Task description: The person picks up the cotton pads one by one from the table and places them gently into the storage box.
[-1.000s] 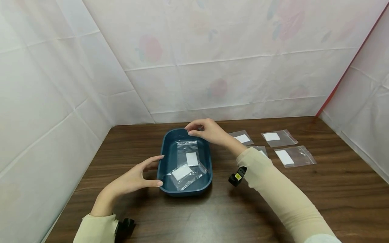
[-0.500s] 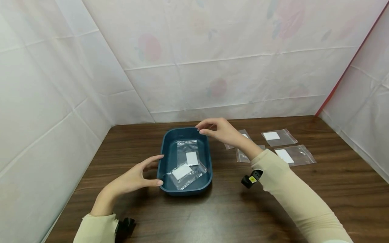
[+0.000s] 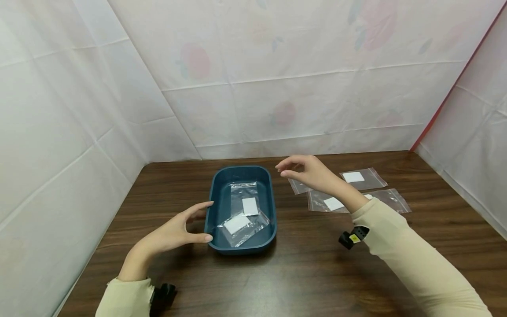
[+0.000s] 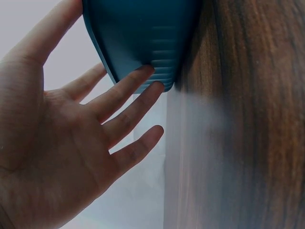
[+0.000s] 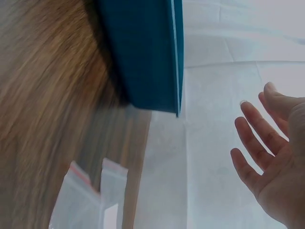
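Observation:
A blue oval-cornered tray (image 3: 241, 248) stands on the dark wooden table, with two clear zip bags inside, each with a white card: one zip bag (image 3: 242, 193) lies lengthwise, the other (image 3: 241, 235) overlaps it slantwise. My left hand (image 3: 174, 231) rests fingertips and thumb against the tray's left side, fingers spread; in the left wrist view its fingers (image 4: 126, 119) lie along the ribbed wall. To the tray's right, my right hand (image 3: 310, 172) hovers in the air with relaxed fingers and nothing in them. Beneath it a zip bag (image 3: 299, 186) is partly hidden.
More zip bags with white cards lie on the right: a zip bag (image 3: 370, 178) at the back, another (image 3: 392, 199) in front of it, and one (image 3: 321, 200) partly under the right forearm. White patterned cloth (image 3: 253, 88) walls the table's back and sides.
My right hand has moved right from above the tray's far rim to over the loose zip bags. The left hand and the tray stay where they were.

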### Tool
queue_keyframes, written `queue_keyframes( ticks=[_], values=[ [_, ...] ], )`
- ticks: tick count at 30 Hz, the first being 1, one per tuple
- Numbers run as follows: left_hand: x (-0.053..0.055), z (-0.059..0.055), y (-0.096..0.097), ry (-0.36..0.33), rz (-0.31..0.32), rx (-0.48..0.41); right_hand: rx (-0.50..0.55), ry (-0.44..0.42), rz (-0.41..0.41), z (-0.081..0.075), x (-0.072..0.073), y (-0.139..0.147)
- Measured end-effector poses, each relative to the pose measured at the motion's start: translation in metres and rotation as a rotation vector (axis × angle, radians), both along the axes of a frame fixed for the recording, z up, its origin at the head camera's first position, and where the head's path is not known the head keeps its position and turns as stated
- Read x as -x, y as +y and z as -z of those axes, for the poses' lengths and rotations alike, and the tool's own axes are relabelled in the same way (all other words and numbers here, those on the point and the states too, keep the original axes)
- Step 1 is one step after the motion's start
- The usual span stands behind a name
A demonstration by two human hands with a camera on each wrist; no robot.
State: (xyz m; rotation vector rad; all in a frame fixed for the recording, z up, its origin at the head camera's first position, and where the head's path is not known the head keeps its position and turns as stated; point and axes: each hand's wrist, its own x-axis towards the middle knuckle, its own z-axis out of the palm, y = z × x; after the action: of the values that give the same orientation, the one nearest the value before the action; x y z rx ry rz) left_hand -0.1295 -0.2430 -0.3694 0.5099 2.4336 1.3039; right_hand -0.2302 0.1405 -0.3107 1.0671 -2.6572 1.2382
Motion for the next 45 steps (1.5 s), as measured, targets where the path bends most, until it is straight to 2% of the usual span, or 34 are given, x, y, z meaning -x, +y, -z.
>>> queue_keyframes(
  ticks=[18,29,37,45],
  values=[
    [0.001,-0.001,0.001,-0.002,-0.012,0.010,-0.080,-0.063,0.104,0.034,-0.001,0.042],
    [0.000,0.000,0.003,-0.006,-0.008,0.005,-0.092,-0.124,0.215,0.061,-0.007,0.053],
    [0.000,0.000,0.003,0.002,-0.007,0.009,-0.093,-0.216,0.265,0.073,-0.012,0.060],
    [0.001,0.000,0.004,-0.005,-0.006,0.005,-0.132,-0.214,0.318,0.083,-0.015,0.065]
  ],
)
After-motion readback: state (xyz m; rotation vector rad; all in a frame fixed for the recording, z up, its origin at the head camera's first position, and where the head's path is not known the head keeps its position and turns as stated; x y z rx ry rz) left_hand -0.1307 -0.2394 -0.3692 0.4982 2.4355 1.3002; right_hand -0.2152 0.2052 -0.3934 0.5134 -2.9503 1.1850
